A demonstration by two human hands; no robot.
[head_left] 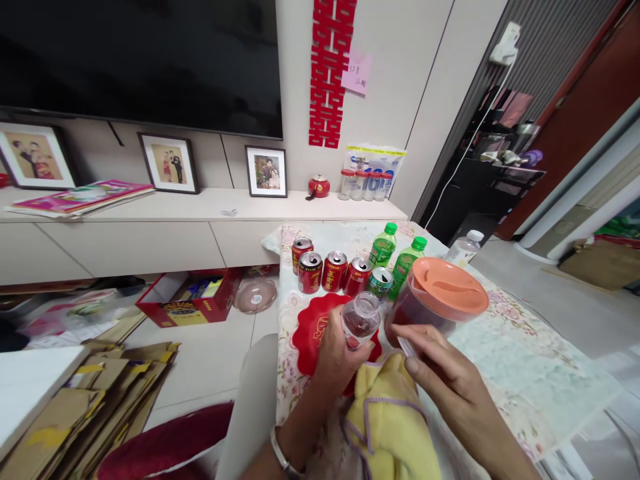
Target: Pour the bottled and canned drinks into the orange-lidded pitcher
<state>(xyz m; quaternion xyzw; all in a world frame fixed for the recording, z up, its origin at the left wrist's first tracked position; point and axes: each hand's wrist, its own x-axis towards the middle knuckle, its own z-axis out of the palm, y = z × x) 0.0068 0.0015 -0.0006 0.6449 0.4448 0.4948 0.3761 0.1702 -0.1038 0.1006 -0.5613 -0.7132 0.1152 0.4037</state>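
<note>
Lying nearest you: yellow cloth [390, 427]. Your left hand [336, 363], fingers wrapped round a small, uncapped clear bottle [361, 319] holding reddish liquid, above the red plate [313, 330]. Your right hand [447, 383], fingers closed on the orange-lidded pitcher [440, 293], just beside. Beyond: red cans [325, 270].

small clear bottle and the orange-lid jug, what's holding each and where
The left hand grips the small clear bottle around its lower body; the right hand holds the orange-lidded jug at its near side.
</note>
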